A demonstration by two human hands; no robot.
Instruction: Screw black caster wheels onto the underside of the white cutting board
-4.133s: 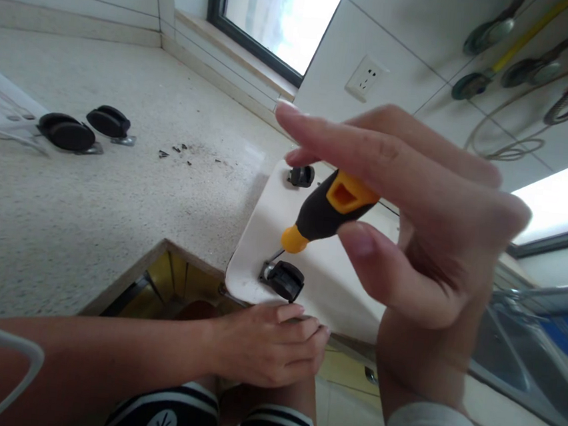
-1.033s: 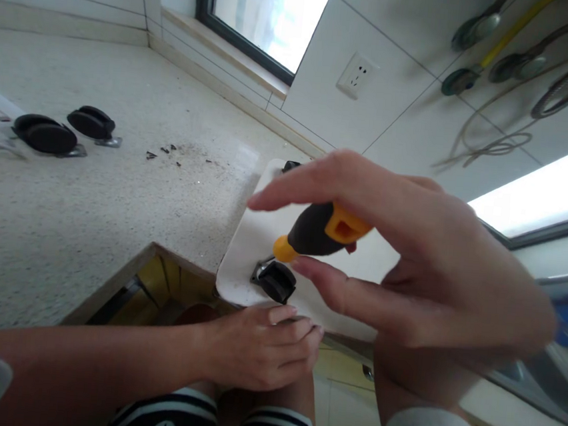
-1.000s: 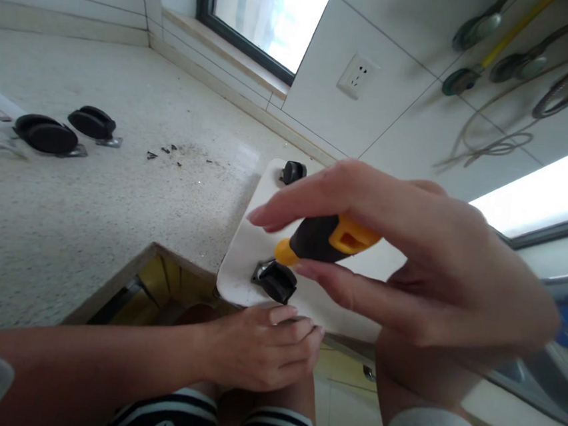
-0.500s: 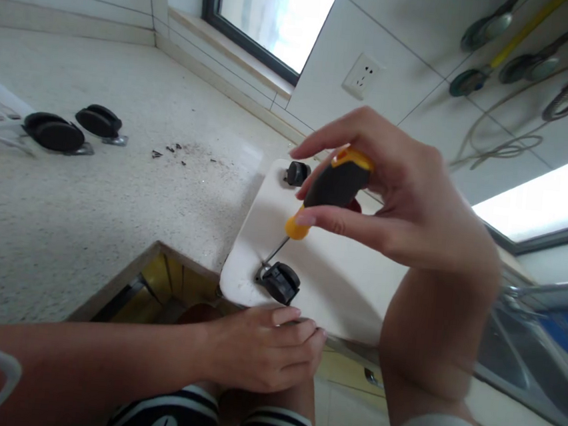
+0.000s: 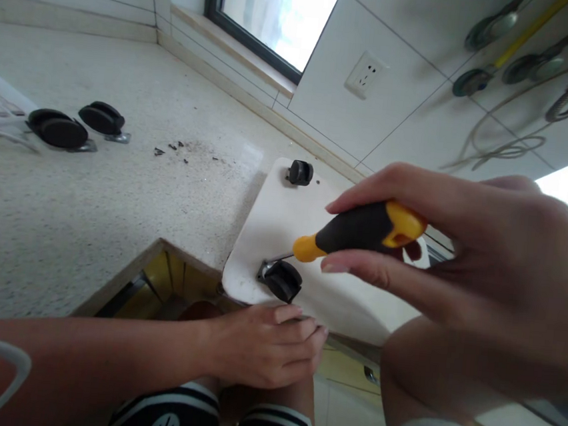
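My right hand (image 5: 441, 255) grips a screwdriver (image 5: 357, 230) with a black and yellow handle, thumb on one side and fingers on the other. The screwdriver leans low, its tip at the metal mount of a black caster (image 5: 282, 281) on a white board (image 5: 268, 221). Beside that caster, my left hand (image 5: 265, 348) lies along the board's front edge, its fingers stretched out side by side and its thumb hidden. A second black caster (image 5: 300, 172) sits at the board's far corner.
Two loose black casters (image 5: 57, 129) lie on the speckled counter (image 5: 127, 218) at left, beside a white object. Several small dark screws (image 5: 172, 147) and crumbs are scattered nearby. An opening (image 5: 157, 281) cuts into the counter's front. Behind are a wall socket (image 5: 366, 75) and hoses.
My right hand has swung right and lower, tilting the screwdriver from steep to nearly flat. Its tip stays at the near caster's mount. My left hand has hardly moved.
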